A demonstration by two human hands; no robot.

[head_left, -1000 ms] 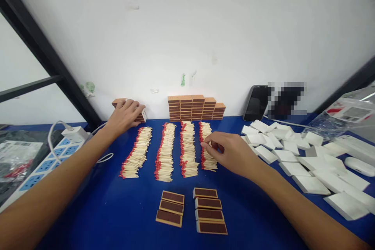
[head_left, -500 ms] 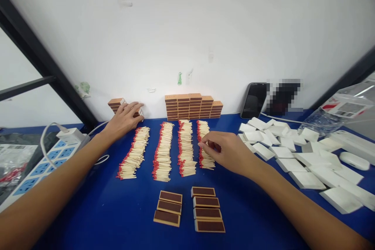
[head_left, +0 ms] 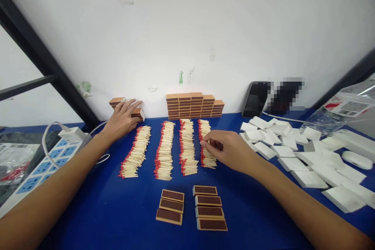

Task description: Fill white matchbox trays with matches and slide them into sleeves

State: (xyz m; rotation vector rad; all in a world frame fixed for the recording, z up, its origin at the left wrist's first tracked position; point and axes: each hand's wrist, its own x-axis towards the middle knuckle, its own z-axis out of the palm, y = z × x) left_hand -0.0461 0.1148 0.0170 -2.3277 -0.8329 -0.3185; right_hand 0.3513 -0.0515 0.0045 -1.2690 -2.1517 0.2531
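At the back left, my left hand (head_left: 121, 120) rests over a low stack of matchboxes (head_left: 117, 101), its fingers stretched out and a little apart. The end of one matchbox (head_left: 138, 114) shows beside its fingertips. My right hand (head_left: 227, 149) is over the rightmost row of matches (head_left: 204, 127), thumb and forefinger pressed together at the red heads. Whether a match is in that pinch cannot be made out. Three more rows of red-headed matches lie to its left: a near one (head_left: 187, 144), a middle one (head_left: 164, 152) and a far left one (head_left: 136, 152).
A tall matchbox stack (head_left: 190, 105) stands against the wall. Two columns of matchboxes, left (head_left: 170, 206) and right (head_left: 209, 212), lie in front. White trays (head_left: 293, 156) are heaped at right near a phone (head_left: 255, 99). A power strip (head_left: 55, 160) sits at left.
The fingers of my left hand have drawn back off the matchbox's right end, leaving more of it visible. My right hand stays at the same row. The view has shifted slightly.
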